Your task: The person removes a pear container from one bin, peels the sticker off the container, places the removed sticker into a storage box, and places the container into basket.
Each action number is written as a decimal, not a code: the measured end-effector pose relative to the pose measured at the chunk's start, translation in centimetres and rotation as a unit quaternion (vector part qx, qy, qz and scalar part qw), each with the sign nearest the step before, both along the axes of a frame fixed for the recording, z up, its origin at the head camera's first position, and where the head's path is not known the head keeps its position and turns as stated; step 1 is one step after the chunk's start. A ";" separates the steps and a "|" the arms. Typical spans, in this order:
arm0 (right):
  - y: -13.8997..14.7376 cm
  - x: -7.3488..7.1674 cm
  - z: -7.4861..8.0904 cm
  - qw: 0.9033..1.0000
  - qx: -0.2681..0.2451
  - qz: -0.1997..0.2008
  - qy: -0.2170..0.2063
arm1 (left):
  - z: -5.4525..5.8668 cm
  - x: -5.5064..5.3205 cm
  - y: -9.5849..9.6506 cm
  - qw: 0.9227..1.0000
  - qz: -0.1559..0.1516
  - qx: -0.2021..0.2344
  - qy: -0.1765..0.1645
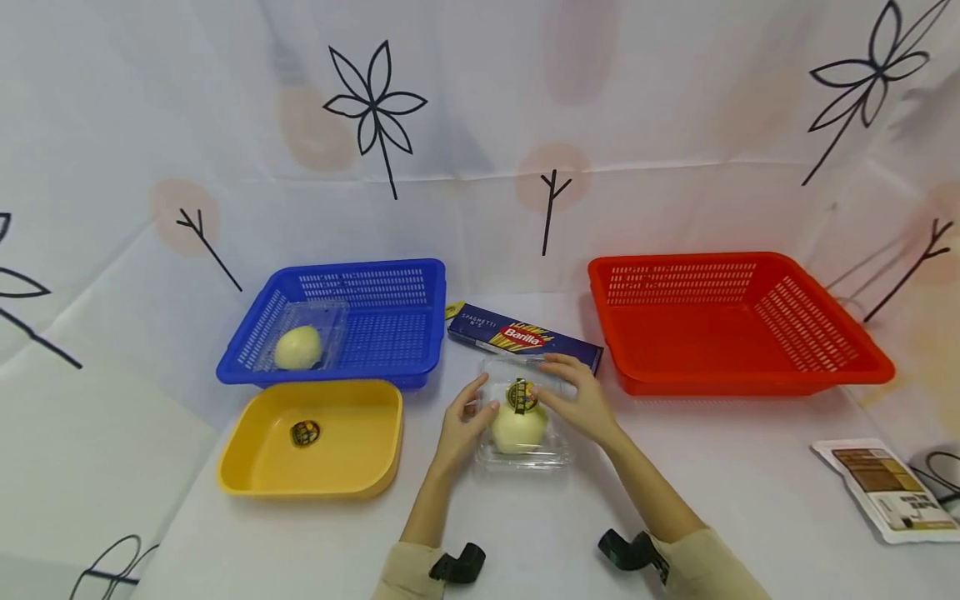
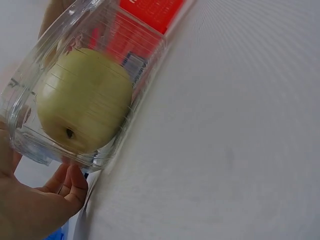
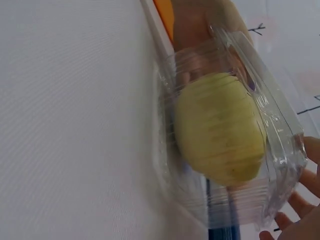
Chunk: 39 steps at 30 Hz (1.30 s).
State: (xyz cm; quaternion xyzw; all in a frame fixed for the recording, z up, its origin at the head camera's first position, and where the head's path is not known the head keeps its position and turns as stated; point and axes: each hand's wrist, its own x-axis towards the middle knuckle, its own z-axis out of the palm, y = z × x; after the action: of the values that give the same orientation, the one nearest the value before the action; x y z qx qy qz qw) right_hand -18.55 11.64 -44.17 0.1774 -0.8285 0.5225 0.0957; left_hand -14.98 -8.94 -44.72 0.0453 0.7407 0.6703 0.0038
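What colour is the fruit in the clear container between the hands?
The fruit is pale yellow-green; it shows best in the left wrist view.

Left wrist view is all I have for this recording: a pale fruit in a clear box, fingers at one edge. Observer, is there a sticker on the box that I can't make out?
Observer: Yes. The head view shows a dark round sticker on top of the clear box.
Operator: Is a hand on that sticker?
Observer: The thumb of the right hand seems to touch its edge.
Operator: Any other sticker like it about?
Observer: One: a similar loose sticker lies in the yellow tray.
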 end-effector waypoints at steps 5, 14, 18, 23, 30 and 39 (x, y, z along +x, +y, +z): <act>-1.1 -0.9 -0.6 1.000 0.018 0.017 -0.014 | 0.0 0.1 0.3 1.000 0.004 0.002 -0.002; -1.2 -1.3 -1.1 0.999 0.034 0.036 -0.020 | 0.0 0.0 0.3 1.000 0.009 0.003 -0.004; -0.9 -1.4 -1.2 0.998 0.030 0.056 -0.027 | 0.0 0.0 0.3 1.000 0.007 0.003 -0.002; -0.7 -1.4 -1.4 0.996 0.025 0.069 -0.042 | -0.1 0.0 0.3 1.000 0.007 0.002 -0.003; -1.1 -1.5 -1.4 0.998 0.019 0.048 -0.028 | -0.1 0.0 0.2 1.000 0.006 0.001 -0.006; -1.8 -1.5 -1.0 0.999 0.021 0.014 -0.045 | -0.2 0.0 0.2 1.000 0.008 -0.003 -0.008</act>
State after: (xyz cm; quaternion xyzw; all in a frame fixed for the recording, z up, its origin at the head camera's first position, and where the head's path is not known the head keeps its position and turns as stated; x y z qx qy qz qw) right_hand -20.08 9.83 -45.13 0.1672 -0.8404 0.5134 0.0474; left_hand -14.98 -8.77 -44.95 0.0341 0.7427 0.6688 0.0047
